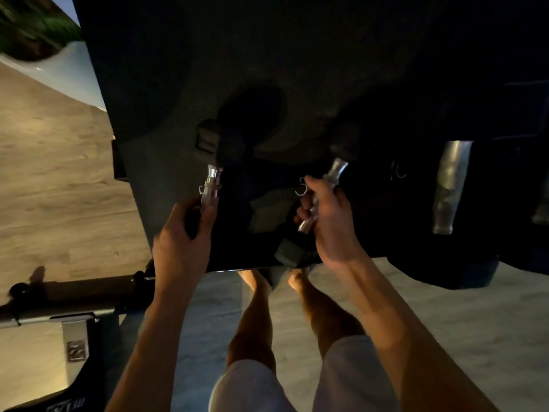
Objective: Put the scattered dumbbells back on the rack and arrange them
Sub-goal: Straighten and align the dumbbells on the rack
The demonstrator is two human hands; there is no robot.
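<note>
It is dim. My left hand (pixel 184 233) is closed around the chrome handle of a black hex dumbbell (pixel 211 179), whose far head (pixel 206 141) points away from me. In my right hand (pixel 329 221) is the handle of a second dumbbell (pixel 337 171), tilted, with its near head (pixel 289 251) by my wrist. Both dumbbells are over a dark flat surface (pixel 166 93); I cannot tell whether they rest on it. A third dumbbell (pixel 448 185) lies to the right on the same surface, and another chrome handle (pixel 542 209) shows at the right edge.
The dark surface's near edge (pixel 237 269) hides my toes. A black metal frame of gym equipment (pixel 74 304) stands at lower left. Pale wood floor (pixel 53 173) lies to the left, grey floor (pixel 445 316) under my legs.
</note>
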